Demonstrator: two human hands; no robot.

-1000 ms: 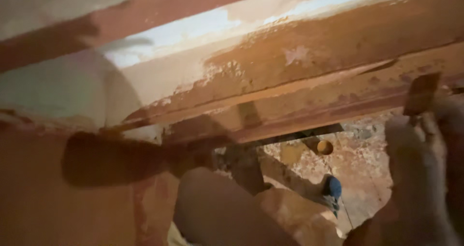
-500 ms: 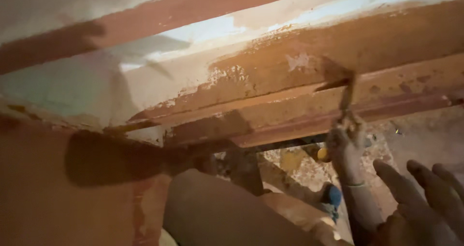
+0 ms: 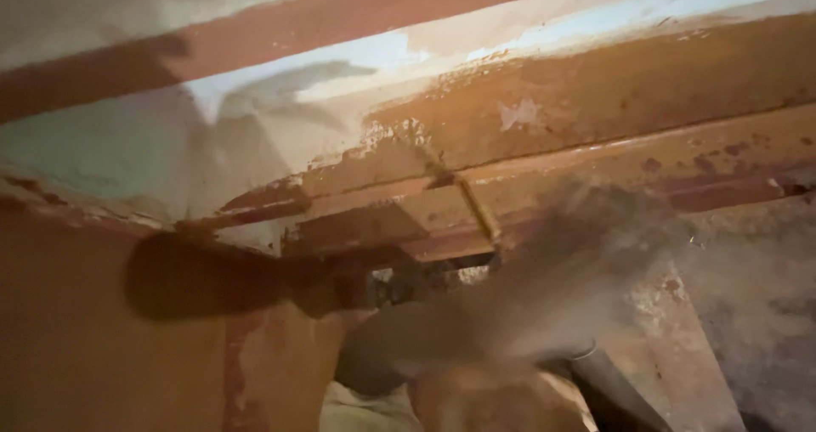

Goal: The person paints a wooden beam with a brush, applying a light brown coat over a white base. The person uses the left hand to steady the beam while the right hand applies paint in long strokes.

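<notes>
Swung leftward since a moment ago, a blurred hand, its grip impossible to tell, raises a thin stick-like tool slanting up-left against the rough, rust-brown painted beam.

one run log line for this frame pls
hand: blurred, raised to brush | brush: thin handle, tip on rusty beam | wall: brown, brush shadow on it | grip: unclear

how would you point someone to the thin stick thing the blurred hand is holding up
Find the long brown painted beam crossing the upper picture. Below its middle, a blurred hand lifts a thin handle slanting up to the beam's lower edge. It is the only slim pale-tan rod against the red-brown ledges.
</notes>
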